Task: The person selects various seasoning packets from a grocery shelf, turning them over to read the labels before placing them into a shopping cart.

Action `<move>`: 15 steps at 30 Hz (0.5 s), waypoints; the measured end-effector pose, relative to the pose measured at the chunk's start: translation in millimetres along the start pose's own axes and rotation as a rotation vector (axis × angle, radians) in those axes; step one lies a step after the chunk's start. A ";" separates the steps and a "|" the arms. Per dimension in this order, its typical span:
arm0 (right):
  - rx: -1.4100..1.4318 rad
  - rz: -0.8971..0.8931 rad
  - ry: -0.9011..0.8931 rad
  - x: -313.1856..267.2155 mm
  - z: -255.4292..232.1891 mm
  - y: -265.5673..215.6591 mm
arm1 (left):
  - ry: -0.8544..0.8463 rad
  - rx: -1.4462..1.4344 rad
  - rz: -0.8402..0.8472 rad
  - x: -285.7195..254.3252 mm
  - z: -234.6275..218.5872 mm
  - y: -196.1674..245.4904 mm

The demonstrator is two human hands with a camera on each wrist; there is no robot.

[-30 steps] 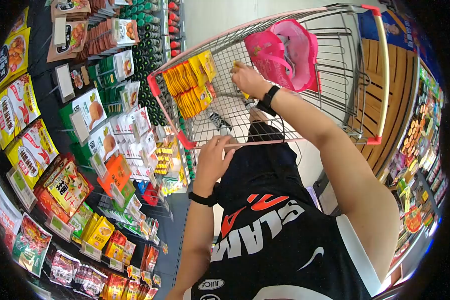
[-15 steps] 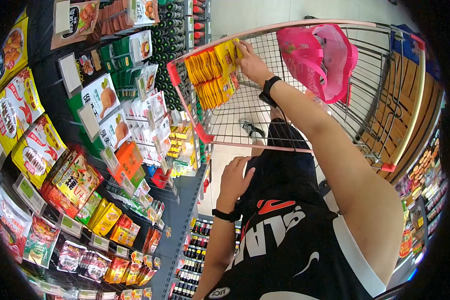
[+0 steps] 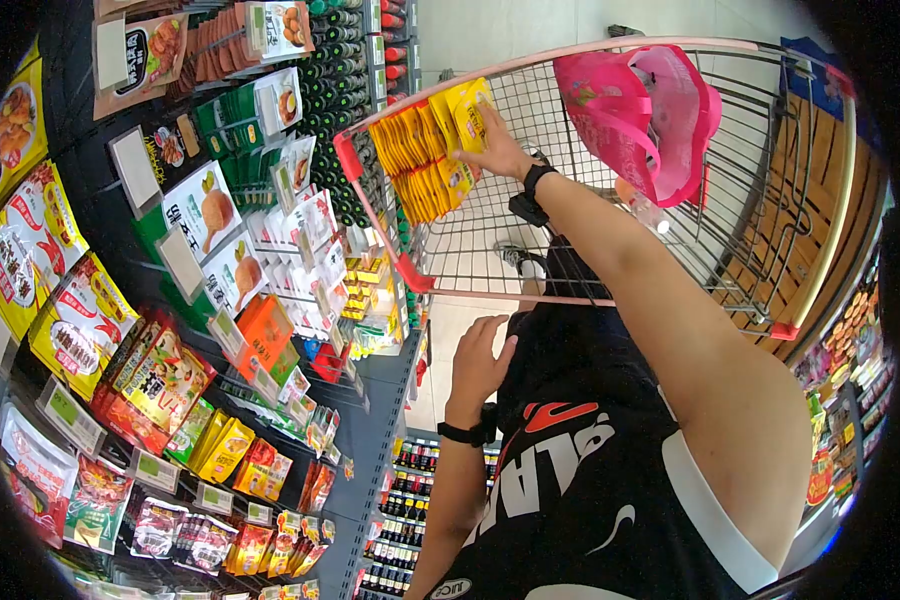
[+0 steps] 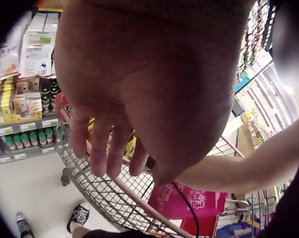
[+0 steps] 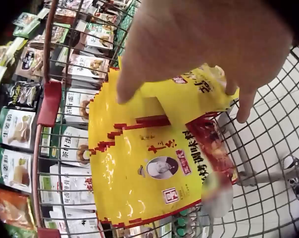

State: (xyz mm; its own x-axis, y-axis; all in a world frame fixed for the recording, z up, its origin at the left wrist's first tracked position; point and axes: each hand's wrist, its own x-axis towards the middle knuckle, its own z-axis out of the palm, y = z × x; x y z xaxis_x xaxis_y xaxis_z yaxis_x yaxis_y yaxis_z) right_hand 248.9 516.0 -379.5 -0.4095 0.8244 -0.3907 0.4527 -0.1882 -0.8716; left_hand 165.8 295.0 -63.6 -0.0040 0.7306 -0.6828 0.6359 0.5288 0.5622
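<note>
Yellow packets [image 3: 420, 150] stand in rows at the far-left end of the cart's basket in the head view; the right wrist view shows the yellow packets [image 5: 159, 173] close up. My right hand [image 3: 500, 148] lies over the end packet of the upper row, thumb and fingers spread; in the right wrist view my right hand [image 5: 204, 44] touches the top packets. My left hand [image 3: 480, 365] hangs outside the cart [image 3: 530, 300], fingers extended and holding nothing. The left wrist view shows my left hand [image 4: 139, 99] with its palm and fingers, the cart behind them.
A pink bag [image 3: 660, 120] sits in the cart's middle, with a clear bottle [image 3: 645, 210] beside it. Shelves with hanging packets [image 3: 200, 215] line the left side. A slatted wooden surface [image 3: 790, 200] is beyond the cart's handle.
My right hand moved left across the cart to the packets, and its fingers have spread over the end one. My left hand left the cart's rim. The cart appears further right.
</note>
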 end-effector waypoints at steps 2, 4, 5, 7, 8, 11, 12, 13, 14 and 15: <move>-0.046 -0.019 0.011 -2.2 6.5 4.4 | -0.005 0.007 -0.017 -1.5 0.8 -3.5; -0.042 0.040 -0.031 1.9 6.8 10.3 | -0.018 0.029 -0.034 -1.6 1.1 -5.6; -0.041 0.067 -0.051 3.7 7.2 12.6 | -0.018 0.016 -0.037 -2.4 1.7 -5.6; 0.006 0.032 -0.015 5.1 5.6 12.6 | -0.017 -0.006 -0.039 -1.6 2.0 -6.1; 0.029 0.018 -0.008 6.1 4.2 13.1 | -0.017 -0.008 -0.039 -0.9 2.1 -6.8; 0.113 0.013 0.001 4.9 -8.2 0.0 | -0.027 -0.016 -0.039 0.1 4.0 -8.0; 0.143 0.016 0.002 4.8 -10.3 -4.2 | -0.033 -0.017 -0.037 2.0 3.8 -8.2; 0.118 0.024 -0.004 6.0 -9.9 -6.5 | -0.038 -0.017 -0.033 3.8 3.5 -8.2; 0.093 0.030 -0.010 8.2 -9.7 -11.0 | -0.038 -0.020 -0.031 4.8 3.2 -8.1; 0.069 0.035 -0.016 10.9 -9.1 -14.9 | -0.036 -0.023 -0.030 5.5 2.6 -7.7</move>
State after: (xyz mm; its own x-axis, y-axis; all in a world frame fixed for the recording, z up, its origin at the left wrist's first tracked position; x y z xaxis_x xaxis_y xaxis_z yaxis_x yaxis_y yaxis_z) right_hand 244.9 532.6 -368.0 -0.4071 0.8082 -0.4254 0.4115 -0.2535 -0.8754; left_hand 162.9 293.8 -72.9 0.0057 0.6985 -0.7156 0.6182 0.5600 0.5516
